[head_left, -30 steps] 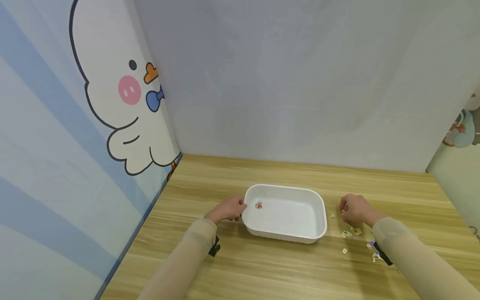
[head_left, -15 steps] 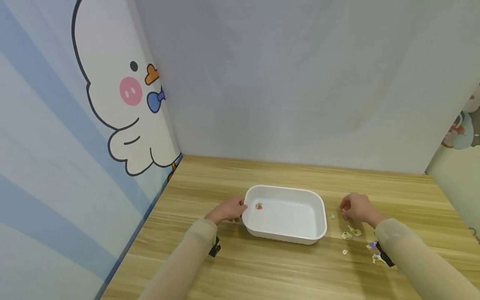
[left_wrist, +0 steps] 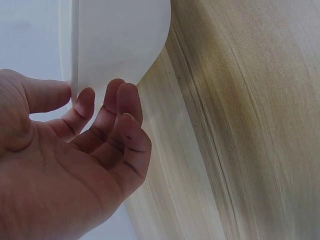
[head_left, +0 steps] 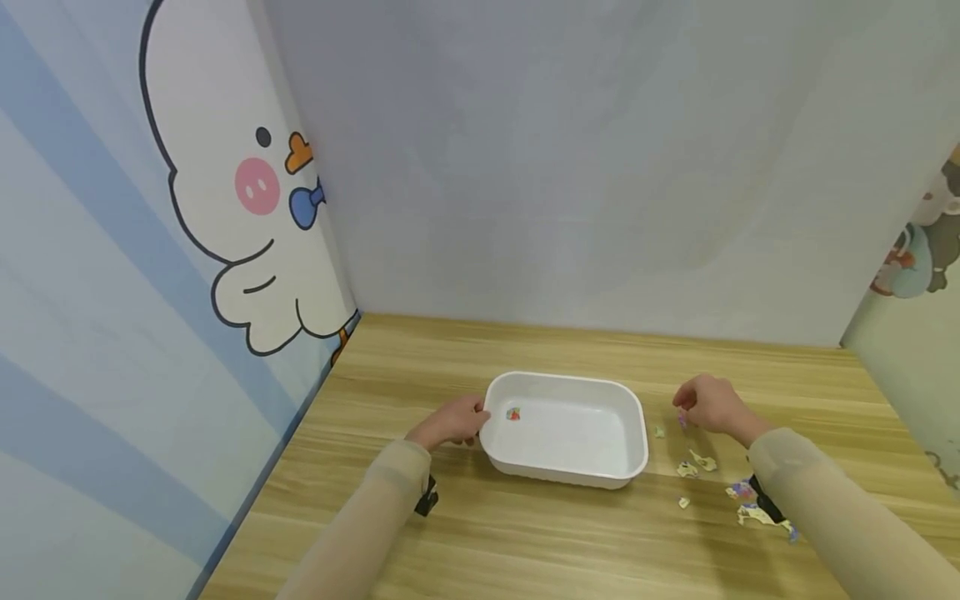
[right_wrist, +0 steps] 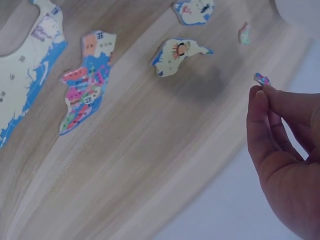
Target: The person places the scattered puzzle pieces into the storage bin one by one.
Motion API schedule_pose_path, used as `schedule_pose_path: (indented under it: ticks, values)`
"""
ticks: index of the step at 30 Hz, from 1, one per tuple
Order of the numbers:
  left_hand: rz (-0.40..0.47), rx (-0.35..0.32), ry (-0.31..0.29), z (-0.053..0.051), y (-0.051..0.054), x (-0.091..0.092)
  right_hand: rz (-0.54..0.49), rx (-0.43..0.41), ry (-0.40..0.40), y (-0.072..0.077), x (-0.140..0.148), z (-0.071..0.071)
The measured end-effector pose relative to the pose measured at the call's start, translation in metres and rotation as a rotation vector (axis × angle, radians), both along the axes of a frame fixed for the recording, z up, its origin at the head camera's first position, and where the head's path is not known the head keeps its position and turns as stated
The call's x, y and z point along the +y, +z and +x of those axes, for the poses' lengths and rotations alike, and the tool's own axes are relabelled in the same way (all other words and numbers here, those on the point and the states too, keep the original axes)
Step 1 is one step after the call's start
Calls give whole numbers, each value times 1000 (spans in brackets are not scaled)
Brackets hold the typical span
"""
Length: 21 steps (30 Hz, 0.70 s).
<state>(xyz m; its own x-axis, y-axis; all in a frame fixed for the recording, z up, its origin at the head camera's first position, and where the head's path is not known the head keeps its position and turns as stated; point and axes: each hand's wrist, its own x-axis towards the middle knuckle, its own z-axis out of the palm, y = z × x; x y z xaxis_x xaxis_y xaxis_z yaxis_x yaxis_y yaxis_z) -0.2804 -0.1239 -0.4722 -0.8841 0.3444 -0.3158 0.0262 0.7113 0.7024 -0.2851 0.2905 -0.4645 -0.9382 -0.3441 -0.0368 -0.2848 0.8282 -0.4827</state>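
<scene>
With left hand [head_left: 452,421], pinches rim of white, rectangular, round-cornered tray [head_left: 572,437] at its left end: thumb on the rim, other fingers curled just outside the wall. Inside tray, close past left thumb: tiny red-and-green piece [head_left: 513,414].

With right hand [head_left: 712,407], pinches small pink-purple-blue piece [right_wrist: 261,78] between thumb and fingertip, raised over wood-grain tabletop [head_left: 577,533], right of tray and apart from it.

Between right hand and tray, on the tabletop: small pale-green piece [right_wrist: 244,34]. From right hand toward the body: curved pale-yellow piece [right_wrist: 172,59], blue-edged, orange-printed; close by, not touching, rounder pale-yellow piece [right_wrist: 195,12]. Farther toward the body: small pale chip [head_left: 683,502].

Beside black strap [head_left: 767,502] on right wrist: long multicoloured piece [right_wrist: 87,82] in pink, red and blue; next to it, large pale-yellow piece [right_wrist: 25,75], blue along one side.

Beyond both hands: pale plain backdrop [head_left: 570,183]. Left of left hand: blue-striped hanging [head_left: 112,375] with white cartoon bird [head_left: 210,125].
</scene>
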Motion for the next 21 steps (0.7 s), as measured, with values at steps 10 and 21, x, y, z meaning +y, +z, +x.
schedule_pose_path:
  ticks: [10, 21]
  values:
    - [-9, 2, 14, -2, -3, -3, -42, 48, 12, 12, -12, -8]
    - [-7, -12, 17, 1, -1, 0, -75, 122, 12, 26, -46, -12]
